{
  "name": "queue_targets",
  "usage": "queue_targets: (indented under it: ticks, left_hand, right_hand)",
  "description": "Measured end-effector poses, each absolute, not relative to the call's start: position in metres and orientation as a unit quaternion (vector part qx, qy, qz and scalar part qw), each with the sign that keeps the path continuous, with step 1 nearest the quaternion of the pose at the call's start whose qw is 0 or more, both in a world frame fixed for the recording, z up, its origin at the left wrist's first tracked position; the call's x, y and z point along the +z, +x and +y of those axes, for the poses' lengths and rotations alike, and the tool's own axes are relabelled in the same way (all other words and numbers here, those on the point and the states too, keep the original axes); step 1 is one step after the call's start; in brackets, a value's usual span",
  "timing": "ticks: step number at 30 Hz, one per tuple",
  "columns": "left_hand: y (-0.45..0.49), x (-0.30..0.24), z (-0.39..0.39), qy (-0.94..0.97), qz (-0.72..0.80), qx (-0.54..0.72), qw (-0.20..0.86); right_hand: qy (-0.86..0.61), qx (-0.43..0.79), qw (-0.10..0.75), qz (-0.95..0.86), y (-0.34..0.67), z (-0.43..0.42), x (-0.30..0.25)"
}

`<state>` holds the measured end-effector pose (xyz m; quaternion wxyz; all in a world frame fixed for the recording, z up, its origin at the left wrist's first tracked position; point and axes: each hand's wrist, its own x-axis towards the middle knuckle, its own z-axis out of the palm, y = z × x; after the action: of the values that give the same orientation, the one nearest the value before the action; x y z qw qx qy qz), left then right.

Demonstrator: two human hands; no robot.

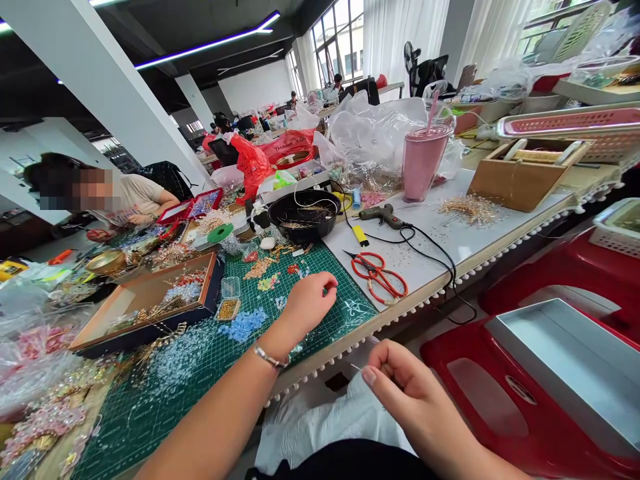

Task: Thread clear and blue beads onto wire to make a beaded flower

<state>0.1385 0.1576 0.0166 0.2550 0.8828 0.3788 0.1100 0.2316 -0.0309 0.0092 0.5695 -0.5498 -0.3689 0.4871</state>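
My left hand (311,303) is over the front part of the green cutting mat (165,407), fingers curled together; whatever they may hold is hidden. My right hand (407,383) is in front of the table edge, above my lap. Its thumb and forefinger pinch a thin, pale, wire-like piece (356,367). Blue petal-like pieces (245,325) lie left of my left hand, beside a small clear box of gold beads (228,309). Red-handled scissors (383,275) rest right of that hand, apart from it.
A glue gun (383,215) with a trailing black cord, a yellow lighter (359,235) and a pink cup (424,163) are on the right. A black bowl (305,230) is behind the mat. An ornament box (145,293) stands left. Another person (135,193) sits across. Red stools (480,393) stand right.
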Motion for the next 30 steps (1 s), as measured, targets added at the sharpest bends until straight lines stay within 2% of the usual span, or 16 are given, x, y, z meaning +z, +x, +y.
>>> queue_targets:
  ticks: [3, 5, 6, 8, 12, 18, 30]
  left_hand:
    - [0.123, 0.039, 0.129, 0.821, 0.367, 0.148, 0.411]
    - [0.113, 0.050, 0.107, 0.625, 0.350, 0.187, 0.672]
    - [0.108, 0.053, 0.096, 0.519, 0.337, 0.197, 0.760]
    - [0.102, 0.057, 0.078, 0.360, 0.314, 0.212, 0.853]
    - [0.092, 0.057, 0.061, 0.251, 0.291, 0.229, 0.894]
    - [0.076, 0.056, 0.055, 0.258, 0.268, 0.240, 0.897]
    - [0.061, 0.058, 0.046, 0.342, 0.260, 0.256, 0.866]
  right_hand:
    - [-0.574, 0.426, 0.597, -0.365, 0.232, -0.029, 0.014]
    - [-0.583, 0.378, 0.611, -0.380, 0.231, -0.028, 0.020]
    - [-0.587, 0.354, 0.614, -0.392, 0.230, -0.027, 0.024]
    - [-0.594, 0.309, 0.611, -0.423, 0.226, -0.026, 0.029]
    - [-0.601, 0.246, 0.588, -0.482, 0.214, -0.026, 0.032]
    - [-0.601, 0.182, 0.560, -0.540, 0.203, -0.031, 0.034]
    - [-0.610, 0.187, 0.535, -0.555, 0.192, -0.039, 0.039]
